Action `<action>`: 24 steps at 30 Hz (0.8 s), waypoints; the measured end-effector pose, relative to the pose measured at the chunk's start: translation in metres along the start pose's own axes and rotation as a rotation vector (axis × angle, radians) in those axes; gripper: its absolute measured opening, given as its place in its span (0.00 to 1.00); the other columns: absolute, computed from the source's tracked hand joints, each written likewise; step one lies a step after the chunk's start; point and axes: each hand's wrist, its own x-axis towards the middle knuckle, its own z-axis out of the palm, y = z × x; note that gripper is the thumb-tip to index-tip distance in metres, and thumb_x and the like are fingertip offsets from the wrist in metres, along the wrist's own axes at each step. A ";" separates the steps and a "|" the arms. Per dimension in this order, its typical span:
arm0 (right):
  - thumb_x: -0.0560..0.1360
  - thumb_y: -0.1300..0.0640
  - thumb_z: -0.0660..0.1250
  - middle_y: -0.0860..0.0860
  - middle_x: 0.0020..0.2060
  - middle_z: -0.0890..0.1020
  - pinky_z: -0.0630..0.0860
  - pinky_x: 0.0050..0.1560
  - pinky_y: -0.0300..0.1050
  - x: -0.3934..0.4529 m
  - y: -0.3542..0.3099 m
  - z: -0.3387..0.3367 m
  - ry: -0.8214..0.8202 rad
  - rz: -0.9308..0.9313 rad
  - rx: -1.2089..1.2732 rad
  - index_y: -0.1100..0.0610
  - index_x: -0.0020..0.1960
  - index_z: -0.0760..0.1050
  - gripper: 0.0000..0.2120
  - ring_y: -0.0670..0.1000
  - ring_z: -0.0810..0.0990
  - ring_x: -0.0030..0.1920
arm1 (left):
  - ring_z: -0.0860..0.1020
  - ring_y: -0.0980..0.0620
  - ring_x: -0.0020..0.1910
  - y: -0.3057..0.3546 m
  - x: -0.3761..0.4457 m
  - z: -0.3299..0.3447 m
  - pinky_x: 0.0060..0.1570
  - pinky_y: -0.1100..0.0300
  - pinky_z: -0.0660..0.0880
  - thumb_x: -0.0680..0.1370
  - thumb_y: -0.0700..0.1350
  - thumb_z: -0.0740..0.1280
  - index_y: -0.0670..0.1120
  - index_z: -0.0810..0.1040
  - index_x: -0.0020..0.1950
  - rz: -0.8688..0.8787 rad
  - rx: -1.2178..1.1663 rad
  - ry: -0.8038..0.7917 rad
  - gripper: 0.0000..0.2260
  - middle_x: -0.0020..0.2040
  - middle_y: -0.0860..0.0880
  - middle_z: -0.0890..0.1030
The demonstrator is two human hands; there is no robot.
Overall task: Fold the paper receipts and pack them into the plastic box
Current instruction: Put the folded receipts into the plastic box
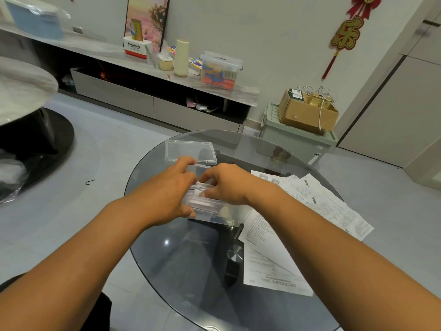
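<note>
Clear colourless plastic box (205, 206) on smoky grey round glass table (191, 271); right of box, white paper receipts (269, 254) with fine black print; beyond table, pale green storage bin (296, 142).

Both hands (191, 187) grip plastic box (207, 206); receipts (310, 211) beside.

On the glass table (181, 263), the plastic box (210, 209) sits left of the paper receipts (317, 201).

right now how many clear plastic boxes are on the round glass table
2: one small clear plastic box lies closed at the table's far edge; the other clear plastic box, nearer, is held by both hands. More may be hidden beneath them.
</note>
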 end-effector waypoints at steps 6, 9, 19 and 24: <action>0.82 0.60 0.63 0.57 0.55 0.84 0.81 0.62 0.54 0.010 0.001 -0.003 -0.054 0.232 -0.001 0.60 0.62 0.81 0.12 0.58 0.82 0.55 | 0.68 0.46 0.73 -0.001 0.003 0.010 0.63 0.49 0.75 0.72 0.61 0.76 0.50 0.73 0.68 0.017 0.063 -0.028 0.29 0.81 0.56 0.42; 0.81 0.62 0.64 0.57 0.55 0.84 0.81 0.61 0.54 0.014 -0.004 0.007 -0.007 0.260 0.045 0.61 0.62 0.81 0.12 0.58 0.82 0.55 | 0.67 0.46 0.74 0.000 0.003 0.010 0.64 0.50 0.73 0.73 0.60 0.75 0.52 0.69 0.72 0.021 0.047 -0.026 0.32 0.81 0.56 0.41; 0.84 0.59 0.62 0.56 0.47 0.79 0.79 0.55 0.48 -0.002 -0.013 -0.011 0.011 0.354 0.066 0.62 0.63 0.78 0.12 0.55 0.79 0.48 | 0.66 0.45 0.74 0.000 0.000 0.011 0.63 0.51 0.74 0.74 0.62 0.73 0.58 0.63 0.75 0.046 0.096 -0.007 0.34 0.81 0.55 0.41; 0.82 0.62 0.63 0.58 0.51 0.83 0.80 0.59 0.50 -0.009 -0.025 -0.011 -0.115 0.334 0.054 0.65 0.59 0.79 0.10 0.57 0.83 0.53 | 0.68 0.45 0.73 -0.001 0.003 0.012 0.61 0.50 0.76 0.74 0.61 0.74 0.57 0.66 0.72 0.041 0.077 -0.003 0.31 0.81 0.55 0.41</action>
